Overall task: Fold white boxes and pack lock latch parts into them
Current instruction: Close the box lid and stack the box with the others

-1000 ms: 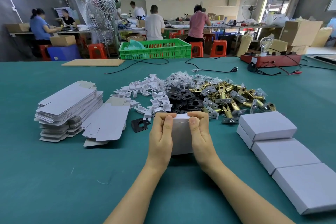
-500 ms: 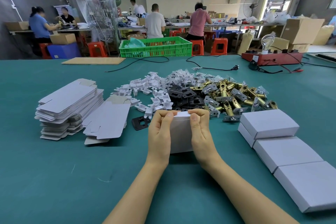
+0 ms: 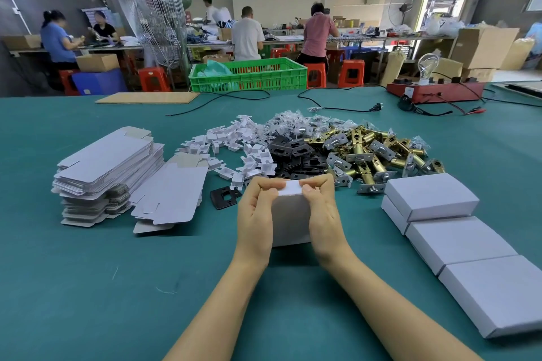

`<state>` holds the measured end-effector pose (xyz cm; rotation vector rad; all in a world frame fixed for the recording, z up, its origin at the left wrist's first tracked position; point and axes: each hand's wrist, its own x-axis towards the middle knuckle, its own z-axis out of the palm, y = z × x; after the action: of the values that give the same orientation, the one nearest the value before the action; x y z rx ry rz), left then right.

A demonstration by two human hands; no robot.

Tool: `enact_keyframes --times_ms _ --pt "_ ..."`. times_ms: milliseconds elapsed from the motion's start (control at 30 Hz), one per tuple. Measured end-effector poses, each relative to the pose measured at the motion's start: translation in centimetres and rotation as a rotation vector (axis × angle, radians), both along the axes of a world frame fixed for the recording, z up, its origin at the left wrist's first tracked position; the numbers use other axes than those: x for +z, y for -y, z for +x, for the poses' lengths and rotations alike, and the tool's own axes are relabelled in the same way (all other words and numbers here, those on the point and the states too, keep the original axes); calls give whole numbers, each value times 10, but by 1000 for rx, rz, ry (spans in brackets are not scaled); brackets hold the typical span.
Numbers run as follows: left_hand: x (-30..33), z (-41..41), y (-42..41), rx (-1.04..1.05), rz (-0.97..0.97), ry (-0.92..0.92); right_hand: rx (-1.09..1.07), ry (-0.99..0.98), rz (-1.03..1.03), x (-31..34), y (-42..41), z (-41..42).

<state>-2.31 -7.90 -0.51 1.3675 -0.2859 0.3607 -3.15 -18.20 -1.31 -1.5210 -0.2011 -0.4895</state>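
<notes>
A white box (image 3: 290, 220) stands on end on the green table (image 3: 88, 287), in front of me. My left hand (image 3: 255, 214) grips its left side and my right hand (image 3: 321, 214) grips its right side, with both thumbs pressing the top flap. Beyond the box lies a heap of brass and silver latch parts (image 3: 369, 152), black strike plates (image 3: 296, 155) and small white card inserts (image 3: 234, 149). One black plate (image 3: 224, 198) lies apart, left of the box. Closed white boxes (image 3: 457, 231) line up at the right.
A stack of flat white box blanks (image 3: 108, 173) sits at the left, with one blank (image 3: 173, 196) leaning on it. Farther back are a green crate (image 3: 249, 73), black cables (image 3: 337, 108), a red device (image 3: 434, 91) and several people at benches.
The hands and box stay in the same spot. My thumbs have moved apart a little on the top flap, showing more of its white edge.
</notes>
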Motion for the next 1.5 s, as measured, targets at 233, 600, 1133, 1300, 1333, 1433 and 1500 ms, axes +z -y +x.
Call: enact_keyframes --times_ms 233,600,1133,1300,1333,1433,1500 --pt "-17 5 -5 -107 222 -8 142 -85 -127 -7 8 -1" --pt "-24 18 -8 -138 248 -318 -155 -391 -256 11 37 14" --pt "-15 13 -5 -288 31 -422 33 -439 -1125 76 79 -10" --pt "-16 15 -5 -314 55 -416 -217 -645 -1082 119 142 -37" --pt "-16 14 -5 -322 72 -409 -256 -722 -1097 124 153 -43" --pt "-17 12 -3 -333 106 -400 -307 -965 -1165 129 179 -60" --pt "-17 12 -3 -337 116 -397 -298 -1095 -1175 128 187 -69"
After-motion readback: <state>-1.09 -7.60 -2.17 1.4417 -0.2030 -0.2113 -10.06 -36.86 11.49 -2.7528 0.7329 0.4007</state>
